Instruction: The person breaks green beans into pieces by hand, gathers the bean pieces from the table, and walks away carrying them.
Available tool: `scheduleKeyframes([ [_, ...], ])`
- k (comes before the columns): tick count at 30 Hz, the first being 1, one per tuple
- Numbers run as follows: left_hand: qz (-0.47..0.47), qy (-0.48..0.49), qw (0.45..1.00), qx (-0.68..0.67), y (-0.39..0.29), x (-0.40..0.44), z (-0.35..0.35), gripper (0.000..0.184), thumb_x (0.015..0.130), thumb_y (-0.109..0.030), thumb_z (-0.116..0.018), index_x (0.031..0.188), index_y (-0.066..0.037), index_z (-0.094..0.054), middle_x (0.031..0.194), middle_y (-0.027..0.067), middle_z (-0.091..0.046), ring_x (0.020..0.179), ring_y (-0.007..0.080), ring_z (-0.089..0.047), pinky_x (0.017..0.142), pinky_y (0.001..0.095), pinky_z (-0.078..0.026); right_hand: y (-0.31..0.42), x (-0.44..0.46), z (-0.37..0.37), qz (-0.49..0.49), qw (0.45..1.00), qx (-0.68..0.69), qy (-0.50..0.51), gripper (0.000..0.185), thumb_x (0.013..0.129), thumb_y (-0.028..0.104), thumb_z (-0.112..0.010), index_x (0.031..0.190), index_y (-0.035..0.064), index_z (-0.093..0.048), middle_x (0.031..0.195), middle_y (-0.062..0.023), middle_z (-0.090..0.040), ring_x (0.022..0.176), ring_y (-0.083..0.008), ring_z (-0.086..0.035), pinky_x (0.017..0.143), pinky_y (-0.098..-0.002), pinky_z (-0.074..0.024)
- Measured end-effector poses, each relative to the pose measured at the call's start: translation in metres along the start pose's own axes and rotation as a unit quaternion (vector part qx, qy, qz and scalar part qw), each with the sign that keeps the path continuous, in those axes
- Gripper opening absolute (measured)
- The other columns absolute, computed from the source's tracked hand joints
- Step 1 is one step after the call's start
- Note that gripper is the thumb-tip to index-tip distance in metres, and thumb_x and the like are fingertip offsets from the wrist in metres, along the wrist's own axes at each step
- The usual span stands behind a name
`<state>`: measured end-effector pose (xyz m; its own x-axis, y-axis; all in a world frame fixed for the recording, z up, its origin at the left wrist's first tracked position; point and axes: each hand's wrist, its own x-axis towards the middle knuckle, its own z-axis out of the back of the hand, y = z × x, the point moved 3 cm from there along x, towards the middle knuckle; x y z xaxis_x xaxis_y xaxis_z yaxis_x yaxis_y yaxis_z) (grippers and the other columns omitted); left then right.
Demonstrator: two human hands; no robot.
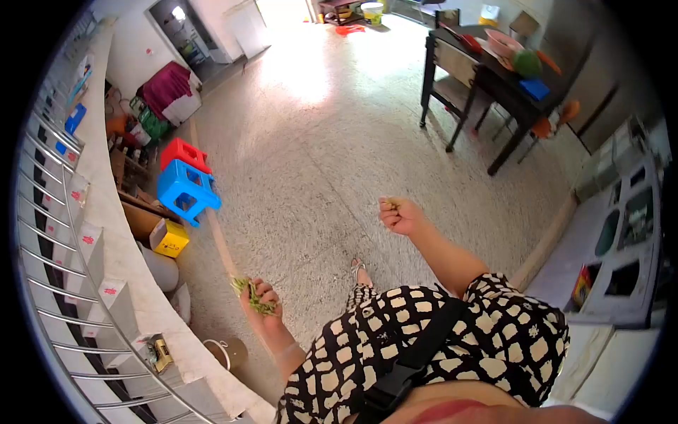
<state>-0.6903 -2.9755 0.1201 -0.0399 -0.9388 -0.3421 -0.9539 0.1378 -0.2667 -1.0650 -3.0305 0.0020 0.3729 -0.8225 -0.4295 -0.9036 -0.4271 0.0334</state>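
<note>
My left hand (pixel 267 311) is closed around a bunch of thin green vegetable stems (pixel 263 305), which stick out past the fingers. It is held low, near the ledge on the left. Out in front over the floor, my right hand (pixel 400 218) is curled shut on a small yellowish-green piece (pixel 391 203), of which only a bit shows between the fingers. It looks like the same kind of vegetable, but it is too small to be sure. The two hands are well apart.
A blue stool (pixel 185 185) and a red stool (pixel 182 150) stand left on the speckled floor (pixel 304 162). A bucket (pixel 229 353) is beside the ledge. Right are a dark table (pixel 487 67) with a pink basin (pixel 503 44), and a cabinet (pixel 621 233). A metal railing (pixel 70 272) runs along stairs.
</note>
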Motion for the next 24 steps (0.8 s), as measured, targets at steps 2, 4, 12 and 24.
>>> scheduleKeyframes([
  [2,0.013,0.022,1.0,-0.015,-0.004,0.071,-0.028,0.01,0.09,-0.015,-0.052,0.095,-0.007,-0.049,0.087,0.005,-0.05,0.065,0.0118,-0.045,0.044,0.0226,-0.038,0.039,0.042,-0.004,0.004,0.998,0.055,-0.02,0.016,0.091,0.012,-0.048,0.076,0.0085,-0.044,0.06,0.0022,-0.038,0.047,-0.0057,-0.028,0.035,-0.0181,-0.02],
  [4,0.016,0.067,0.998,-0.003,-0.006,0.137,-0.07,0.009,0.09,-0.014,-0.052,0.093,-0.007,-0.047,0.086,0.0046,-0.05,0.066,0.0118,-0.045,0.044,0.0226,-0.037,0.08,0.07,-0.021,0.028,0.997,0.055,-0.037,0.017,0.092,0.013,-0.047,0.076,0.0088,-0.044,0.059,0.0022,-0.037,0.047,-0.0058,-0.028,0.035,-0.0181,-0.0194],
  [12,0.179,0.128,0.975,0.02,0.086,0.417,-0.214,0.014,0.089,-0.011,-0.052,0.103,-0.007,-0.051,0.088,0.0053,-0.049,0.068,0.0112,-0.044,0.046,0.0208,-0.038,0.233,0.167,-0.025,0.162,0.977,0.103,-0.089,0.014,0.091,0.009,-0.046,0.077,0.0077,-0.045,0.058,0.0023,-0.037,0.047,-0.0072,-0.028,0.036,-0.0186,-0.0198],
  [24,0.107,0.119,0.987,0.006,0.118,0.732,-0.327,0.022,0.088,-0.012,-0.053,0.11,-0.009,-0.054,0.091,0.0053,-0.049,0.07,0.0106,-0.045,0.048,0.0195,-0.039,0.509,0.452,-0.16,0.12,0.98,0.161,0.007,0.018,0.093,0.01,-0.042,0.075,0.0077,-0.041,0.062,0.001,-0.038,0.05,-0.0074,-0.028,0.039,-0.0204,-0.0223],
])
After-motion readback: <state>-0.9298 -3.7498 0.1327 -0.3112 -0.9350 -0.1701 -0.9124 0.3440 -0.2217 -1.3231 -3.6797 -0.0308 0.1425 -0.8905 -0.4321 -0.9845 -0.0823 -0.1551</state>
